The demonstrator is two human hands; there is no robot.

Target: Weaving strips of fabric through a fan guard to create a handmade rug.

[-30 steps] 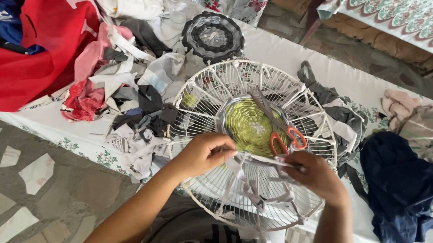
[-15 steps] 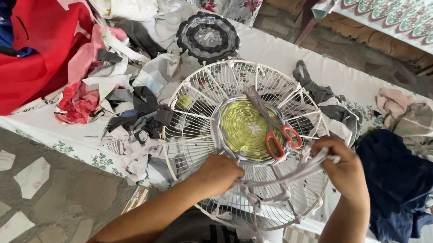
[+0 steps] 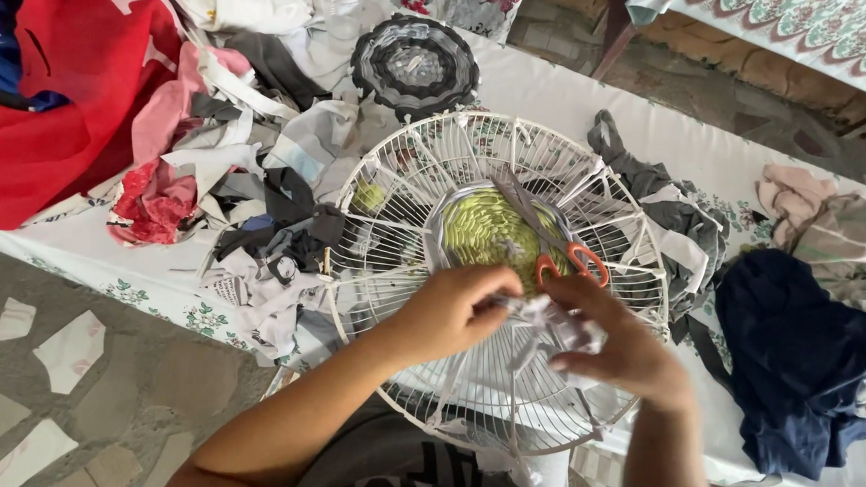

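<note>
A round white wire fan guard (image 3: 413, 167) lies on the table before me, with a yellow-green woven disc (image 3: 484, 232) at its middle. Orange-handled scissors (image 3: 553, 246) rest on the disc. My left hand (image 3: 449, 310) and my right hand (image 3: 622, 345) meet over the guard's near side, both pinching a pale grey-white fabric strip (image 3: 549, 316) that runs among the wires. More strips hang through the guard's lower part.
A red cloth (image 3: 52, 80) and mixed rag scraps (image 3: 255, 203) cover the table's left. A round black-and-grey woven mat (image 3: 414, 67) lies behind the guard. Dark blue cloth (image 3: 797, 346) and pale clothes (image 3: 835, 228) sit right. Stone floor (image 3: 64, 381) lies below.
My hands have come together at the guard's near middle. The right hand moved in from the right rim, and both now grip the pale strip.
</note>
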